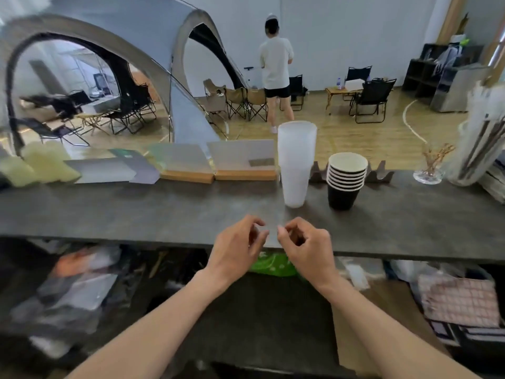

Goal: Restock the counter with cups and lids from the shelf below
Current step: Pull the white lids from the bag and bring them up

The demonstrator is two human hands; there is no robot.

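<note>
A tall stack of clear plastic cups [296, 162] stands upright on the dark counter [136, 212], right of centre. Just to its right is a shorter stack of black paper cups [345, 179] with white insides. My left hand [237, 247] and my right hand [306, 244] hover side by side over the counter's front edge, below the clear cups and not touching them. Both have curled fingers, thumb near forefinger, tips almost meeting. A faint pale patch shows between the fingertips; I cannot tell whether anything is held. The shelf below [82, 291] is blurred, with bags and packages.
Wooden-based sign holders [216, 162], pale green blocks [41, 165] and papers line the counter's far edge. A small glass vase [428, 170] and a jar of straws [475, 149] stand at the right. A green bag [270, 265] lies under the counter. Beyond are a tent, folding chairs and a standing person [276, 72].
</note>
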